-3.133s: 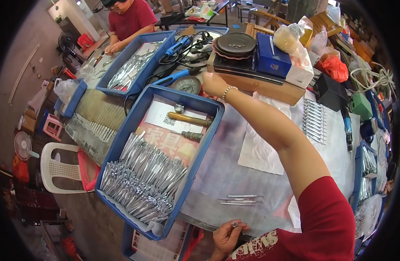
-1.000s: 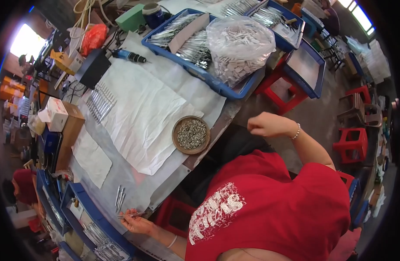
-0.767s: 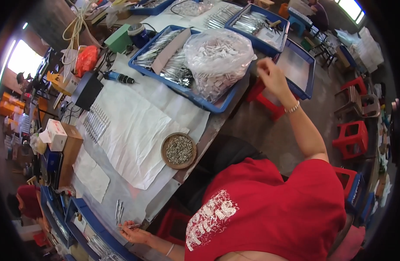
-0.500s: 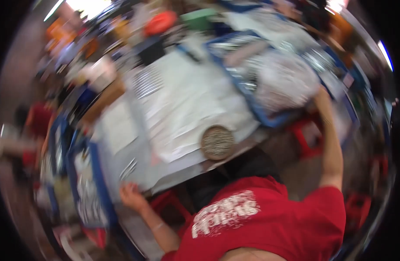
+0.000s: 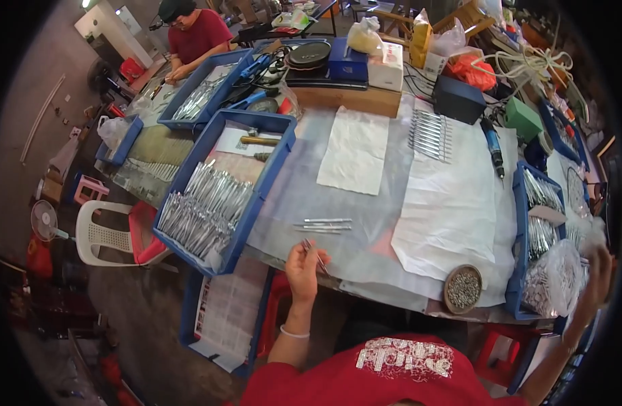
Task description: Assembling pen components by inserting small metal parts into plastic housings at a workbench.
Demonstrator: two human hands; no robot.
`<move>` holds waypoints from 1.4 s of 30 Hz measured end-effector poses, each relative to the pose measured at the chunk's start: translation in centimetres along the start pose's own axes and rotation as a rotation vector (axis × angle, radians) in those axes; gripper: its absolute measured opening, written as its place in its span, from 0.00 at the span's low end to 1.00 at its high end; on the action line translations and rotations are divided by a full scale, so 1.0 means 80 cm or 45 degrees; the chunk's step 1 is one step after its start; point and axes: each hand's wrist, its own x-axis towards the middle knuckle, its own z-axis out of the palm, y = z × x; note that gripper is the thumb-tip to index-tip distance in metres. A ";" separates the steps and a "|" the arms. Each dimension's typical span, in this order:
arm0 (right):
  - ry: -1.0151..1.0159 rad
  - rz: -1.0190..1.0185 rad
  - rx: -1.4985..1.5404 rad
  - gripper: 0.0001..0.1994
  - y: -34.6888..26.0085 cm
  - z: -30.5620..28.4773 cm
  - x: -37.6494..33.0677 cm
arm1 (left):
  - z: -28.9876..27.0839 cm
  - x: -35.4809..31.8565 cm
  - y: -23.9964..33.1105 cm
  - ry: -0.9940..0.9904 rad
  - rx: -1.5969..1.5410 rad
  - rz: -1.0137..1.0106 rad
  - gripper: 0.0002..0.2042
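Indoor light soft, moderate; pale desk [image 5: 284, 193] bright, floor [image 5: 141, 318] toward eight o'clock dim. Metal pieces [image 5: 206, 210] at nine o'clock glint. Right grip [image 5: 598, 271], between three and four o'clock, motion-blurred. Centre quite sharp. Fisheye edges bend, corners black.

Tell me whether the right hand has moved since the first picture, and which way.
Yes. Judged against the wooden box, the right hand has gone from beside its left end to far right of it, near the bag of white pieces.
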 end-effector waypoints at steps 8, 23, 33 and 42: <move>-0.706 -0.950 0.716 0.10 -0.397 0.434 0.076 | -0.032 -0.003 0.009 -0.016 -0.017 -0.057 0.08; -0.723 -1.061 -0.093 0.09 -0.618 0.906 0.121 | -0.025 -0.001 0.010 -0.083 -0.082 -0.005 0.09; -1.179 -0.876 -0.161 0.11 -0.634 0.947 0.140 | -0.030 -0.003 -0.002 -0.024 0.184 0.077 0.06; -1.260 -1.113 -0.519 0.19 -0.641 0.956 0.140 | -0.028 0.000 0.008 -0.039 0.205 0.079 0.07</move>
